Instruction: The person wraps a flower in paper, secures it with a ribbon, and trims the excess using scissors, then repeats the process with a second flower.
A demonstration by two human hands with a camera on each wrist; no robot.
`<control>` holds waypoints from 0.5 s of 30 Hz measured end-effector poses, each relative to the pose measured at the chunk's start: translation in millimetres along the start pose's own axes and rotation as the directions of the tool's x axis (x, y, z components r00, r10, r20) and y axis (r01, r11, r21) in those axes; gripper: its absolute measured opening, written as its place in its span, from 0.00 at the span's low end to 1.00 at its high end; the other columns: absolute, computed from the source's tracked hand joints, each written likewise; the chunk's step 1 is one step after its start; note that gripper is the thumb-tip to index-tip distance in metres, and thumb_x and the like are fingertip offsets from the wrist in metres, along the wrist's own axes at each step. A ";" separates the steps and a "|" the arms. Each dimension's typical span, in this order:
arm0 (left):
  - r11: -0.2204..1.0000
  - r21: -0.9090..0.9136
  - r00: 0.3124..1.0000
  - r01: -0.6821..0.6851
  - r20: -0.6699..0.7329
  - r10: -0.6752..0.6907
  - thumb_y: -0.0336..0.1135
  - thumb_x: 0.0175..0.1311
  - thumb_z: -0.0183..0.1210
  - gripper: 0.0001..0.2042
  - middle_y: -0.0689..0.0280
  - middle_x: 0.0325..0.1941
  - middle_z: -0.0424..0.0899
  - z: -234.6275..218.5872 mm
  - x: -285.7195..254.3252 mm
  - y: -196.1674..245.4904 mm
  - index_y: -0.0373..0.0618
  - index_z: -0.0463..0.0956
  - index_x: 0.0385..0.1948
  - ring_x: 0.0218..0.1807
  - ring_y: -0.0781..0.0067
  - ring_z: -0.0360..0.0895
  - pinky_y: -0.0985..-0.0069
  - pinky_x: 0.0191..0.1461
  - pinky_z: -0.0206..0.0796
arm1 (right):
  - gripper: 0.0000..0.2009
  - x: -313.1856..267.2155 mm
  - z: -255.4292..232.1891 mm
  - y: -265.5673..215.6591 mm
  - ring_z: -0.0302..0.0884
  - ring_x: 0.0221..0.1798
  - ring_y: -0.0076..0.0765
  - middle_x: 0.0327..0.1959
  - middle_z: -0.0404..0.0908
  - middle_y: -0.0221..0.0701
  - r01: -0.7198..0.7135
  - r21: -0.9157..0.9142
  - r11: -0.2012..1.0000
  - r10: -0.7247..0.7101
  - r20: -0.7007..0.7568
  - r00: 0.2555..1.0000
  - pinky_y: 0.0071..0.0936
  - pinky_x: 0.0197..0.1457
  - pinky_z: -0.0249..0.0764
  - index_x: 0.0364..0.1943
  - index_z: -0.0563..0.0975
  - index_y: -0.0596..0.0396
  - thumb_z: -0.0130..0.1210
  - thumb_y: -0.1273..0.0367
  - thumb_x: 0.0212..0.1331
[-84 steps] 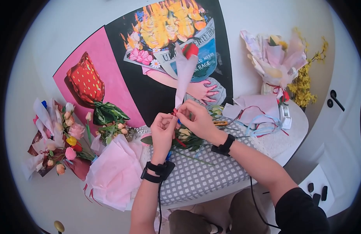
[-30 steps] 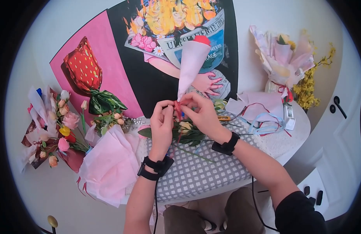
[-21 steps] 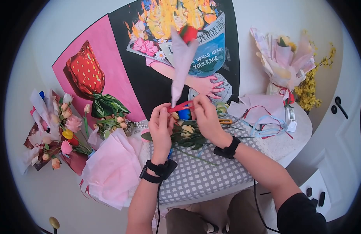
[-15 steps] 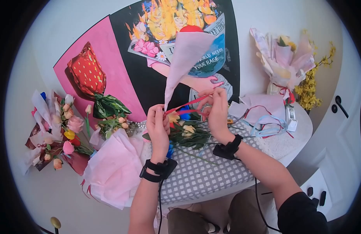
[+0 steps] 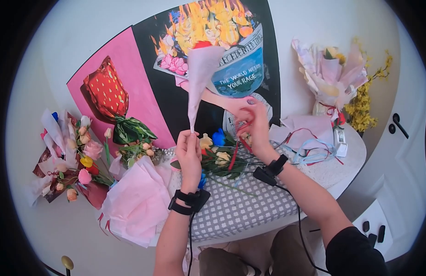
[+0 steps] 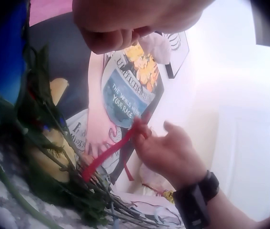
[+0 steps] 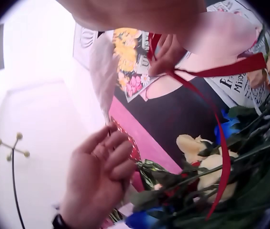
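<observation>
A red rose (image 5: 203,44) stands upright in a pale pink paper cone (image 5: 200,73). My left hand (image 5: 188,156) pinches the cone's narrow lower end between thumb and fingers, as the right wrist view also shows. To the right, apart from the cone, my right hand (image 5: 260,131) holds a red ribbon (image 7: 223,162) with curled fingers. Its loose ends hang down over the flowers in the right wrist view. Below the hands lie a cream rose (image 5: 223,158), a blue rose (image 5: 218,137) and long leafy stems on the grey checked cloth (image 5: 240,207).
Pink wrapping sheets (image 5: 134,198) lie at the table's left, beside a bouquet (image 5: 86,161). At the right are a pale sheet (image 5: 309,126), blue ribbon (image 5: 314,146) and a small white box (image 5: 340,142). A wrapped bouquet (image 5: 330,78) stands behind, near painted panels (image 5: 176,106).
The red ribbon, earlier at the cone's lower end and then stretched between both hands, has come away with my right hand, which moved right. My left hand keeps its hold on the cone.
</observation>
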State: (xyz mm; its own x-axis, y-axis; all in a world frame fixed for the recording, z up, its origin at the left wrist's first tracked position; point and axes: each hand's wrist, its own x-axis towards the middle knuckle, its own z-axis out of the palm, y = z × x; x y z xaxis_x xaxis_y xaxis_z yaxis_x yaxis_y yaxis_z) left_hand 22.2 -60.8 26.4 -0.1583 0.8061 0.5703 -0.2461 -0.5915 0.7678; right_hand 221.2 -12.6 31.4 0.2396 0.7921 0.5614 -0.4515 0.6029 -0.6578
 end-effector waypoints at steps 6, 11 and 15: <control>0.990 0.133 0.994 -0.046 0.108 0.031 0.30 0.76 0.57 0.04 0.74 0.32 0.80 3.7 -0.3 -5.7 0.40 0.77 0.41 0.30 0.92 0.72 0.89 0.32 0.60 | 0.20 -37.8 26.3 0.1 0.72 0.27 0.14 0.30 0.75 0.23 -0.119 -0.306 0.945 0.263 0.488 0.832 0.18 0.22 0.64 0.62 0.71 0.57 0.60 0.64 0.71; 0.990 0.121 0.995 -0.078 0.068 0.070 0.34 0.77 0.57 0.04 0.82 0.23 0.69 3.5 1.0 -14.3 0.45 0.77 0.42 0.19 0.96 0.56 0.87 0.19 0.41 | 0.11 -30.4 16.9 3.6 0.61 0.24 0.09 0.19 0.71 0.18 -0.011 -0.480 0.877 0.252 0.442 0.861 0.19 0.24 0.52 0.44 0.82 0.58 0.59 0.64 0.72; 0.999 0.042 0.999 -0.004 0.048 0.002 0.37 0.79 0.53 0.07 0.80 0.23 0.66 -0.8 2.6 -8.5 0.46 0.76 0.43 0.18 0.95 0.52 0.87 0.18 0.38 | 0.16 -25.9 13.7 -18.7 0.75 0.20 0.31 0.19 0.80 0.27 0.513 -0.715 0.475 0.218 0.660 0.719 0.32 0.28 0.66 0.35 0.86 0.52 0.65 0.53 0.62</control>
State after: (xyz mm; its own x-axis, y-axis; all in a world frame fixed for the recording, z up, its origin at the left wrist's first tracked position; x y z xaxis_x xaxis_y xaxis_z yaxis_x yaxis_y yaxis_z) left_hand 23.1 -53.7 21.2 -0.1131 0.8030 0.5851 -0.2048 -0.5951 0.7771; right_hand 211.6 -45.7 36.0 -0.4939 0.6374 0.5914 0.5229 0.7611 -0.3837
